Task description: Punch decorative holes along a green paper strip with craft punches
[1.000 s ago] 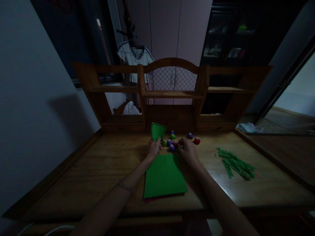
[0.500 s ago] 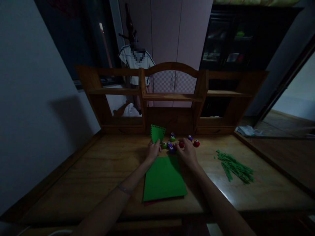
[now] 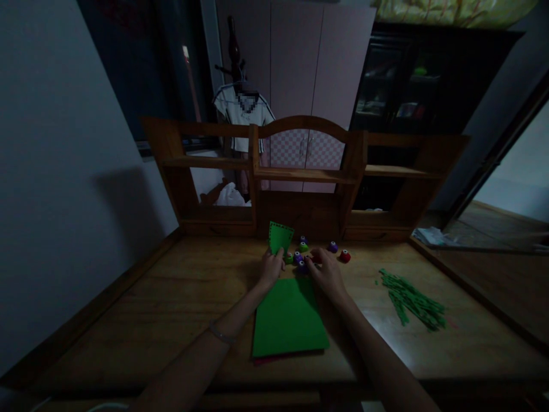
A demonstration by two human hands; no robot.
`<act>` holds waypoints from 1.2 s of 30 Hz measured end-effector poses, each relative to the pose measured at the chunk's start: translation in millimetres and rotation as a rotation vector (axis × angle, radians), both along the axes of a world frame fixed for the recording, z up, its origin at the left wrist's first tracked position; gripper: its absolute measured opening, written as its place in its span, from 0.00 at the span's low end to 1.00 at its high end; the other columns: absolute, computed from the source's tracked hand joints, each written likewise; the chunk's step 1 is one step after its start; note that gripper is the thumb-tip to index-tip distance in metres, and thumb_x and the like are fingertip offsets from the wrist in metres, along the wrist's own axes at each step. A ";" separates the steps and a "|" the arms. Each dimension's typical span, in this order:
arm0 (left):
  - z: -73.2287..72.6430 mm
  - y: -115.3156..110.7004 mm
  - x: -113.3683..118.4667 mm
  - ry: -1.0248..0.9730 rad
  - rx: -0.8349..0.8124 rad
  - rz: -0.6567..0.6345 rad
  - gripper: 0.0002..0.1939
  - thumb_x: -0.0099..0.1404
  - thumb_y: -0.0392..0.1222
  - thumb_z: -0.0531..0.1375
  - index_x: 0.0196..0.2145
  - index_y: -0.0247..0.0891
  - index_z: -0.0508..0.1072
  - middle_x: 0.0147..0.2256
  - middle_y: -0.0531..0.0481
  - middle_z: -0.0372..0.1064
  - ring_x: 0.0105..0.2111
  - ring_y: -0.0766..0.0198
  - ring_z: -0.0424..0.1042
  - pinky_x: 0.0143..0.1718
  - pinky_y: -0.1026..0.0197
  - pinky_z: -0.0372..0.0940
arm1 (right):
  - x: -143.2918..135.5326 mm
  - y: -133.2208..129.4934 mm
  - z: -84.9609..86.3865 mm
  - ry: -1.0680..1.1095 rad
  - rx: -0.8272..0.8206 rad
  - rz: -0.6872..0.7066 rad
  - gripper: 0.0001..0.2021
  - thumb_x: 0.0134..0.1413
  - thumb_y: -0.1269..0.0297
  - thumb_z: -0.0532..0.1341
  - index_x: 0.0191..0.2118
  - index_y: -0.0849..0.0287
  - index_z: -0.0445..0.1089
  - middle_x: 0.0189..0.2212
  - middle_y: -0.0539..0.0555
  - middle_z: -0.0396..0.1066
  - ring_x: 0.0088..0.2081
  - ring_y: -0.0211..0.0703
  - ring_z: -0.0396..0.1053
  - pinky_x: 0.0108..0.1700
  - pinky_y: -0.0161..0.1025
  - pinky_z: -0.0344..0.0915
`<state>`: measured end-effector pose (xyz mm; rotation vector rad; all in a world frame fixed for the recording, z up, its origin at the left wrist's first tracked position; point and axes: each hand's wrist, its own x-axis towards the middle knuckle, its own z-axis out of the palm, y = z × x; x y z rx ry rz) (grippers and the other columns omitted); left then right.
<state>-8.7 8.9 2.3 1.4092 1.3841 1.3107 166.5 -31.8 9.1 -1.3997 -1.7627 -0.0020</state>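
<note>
My left hand (image 3: 271,268) pinches the lower end of a small green paper piece (image 3: 281,236) with a dark dashed edge. Beside it, my right hand (image 3: 326,272) reaches over a cluster of small round pieces with eye-like tops, fingers curved around something I cannot make out. Near my hands lie a purple piece (image 3: 298,257), a lime green piece (image 3: 303,246) and another green one (image 3: 289,258). Farther right are a purple piece (image 3: 333,246) and a red piece (image 3: 345,256). A stack of green sheets (image 3: 289,320) lies below my hands, with a reddish sheet edge under it.
A heap of green paper strips (image 3: 414,300) lies on the right of the wooden desk (image 3: 171,309). A wooden shelf unit (image 3: 304,174) stands along the desk's back edge. A wall (image 3: 55,171) borders the left side.
The view has shifted slightly, so the scene sits a little lower and to the right. My right fingers have moved slightly over the cluster; my left hand still holds the green piece.
</note>
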 end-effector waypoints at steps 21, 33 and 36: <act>-18.0 9.0 8.0 -0.021 0.051 -0.051 0.17 0.61 0.53 0.50 0.23 0.39 0.65 0.12 0.56 0.59 0.14 0.66 0.62 0.21 0.64 0.54 | -39.2 35.4 8.6 -0.398 -0.179 -0.194 0.05 0.47 0.64 0.60 0.29 0.60 0.69 0.32 0.61 0.70 0.38 0.50 0.66 0.39 0.40 0.58; -18.8 14.2 4.6 -0.239 -0.113 -0.087 0.22 0.56 0.54 0.54 0.14 0.37 0.64 0.11 0.52 0.59 0.15 0.67 0.61 0.21 0.63 0.55 | -16.8 -23.1 82.2 -0.165 0.238 -0.040 0.13 0.58 0.66 0.53 0.48 0.58 0.63 0.42 0.58 0.71 0.44 0.47 0.68 0.45 0.42 0.63; -10.8 9.2 3.7 -0.301 -0.095 -0.159 0.20 0.56 0.54 0.55 0.16 0.36 0.68 0.12 0.54 0.59 0.14 0.68 0.59 0.22 0.63 0.56 | -21.6 -85.7 121.1 -0.130 0.464 0.051 0.23 0.53 0.66 0.58 0.56 0.51 0.58 0.46 0.55 0.70 0.43 0.45 0.70 0.44 0.43 0.67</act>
